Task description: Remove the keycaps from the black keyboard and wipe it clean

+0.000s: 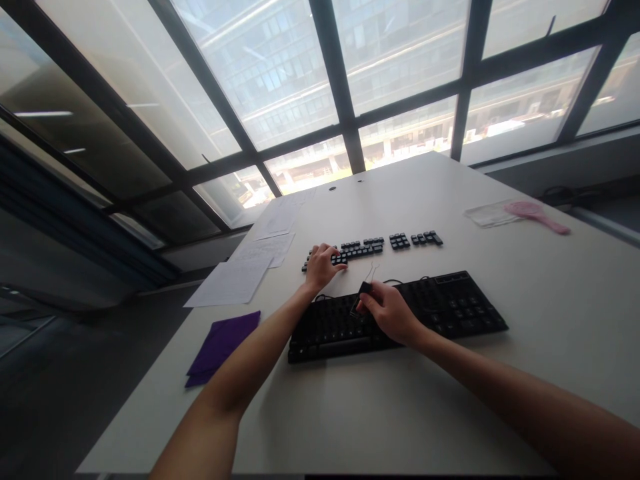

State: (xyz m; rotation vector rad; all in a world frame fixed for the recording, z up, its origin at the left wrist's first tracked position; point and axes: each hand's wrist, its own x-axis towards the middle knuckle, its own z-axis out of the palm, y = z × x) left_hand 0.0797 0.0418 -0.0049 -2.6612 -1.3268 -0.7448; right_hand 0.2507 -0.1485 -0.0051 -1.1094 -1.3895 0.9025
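Observation:
A black keyboard [450, 310] lies on the white table [550, 300] in front of me. Beyond it, loose black keycaps [380, 244] are laid out in rows. My left hand [323, 265] rests on the left end of those rows, fingers curled over the keycaps there. My right hand [387, 310] hovers over the middle of the keyboard and pinches a small black keycap puller [364, 291] with wire loops that stick up toward the keycap rows.
Paper sheets [240, 277] lie at the table's left side, with a purple cloth [220, 347] near the left edge. A pink brush [537, 215] and a clear bag [487, 213] sit at the far right. Large windows stand behind the table.

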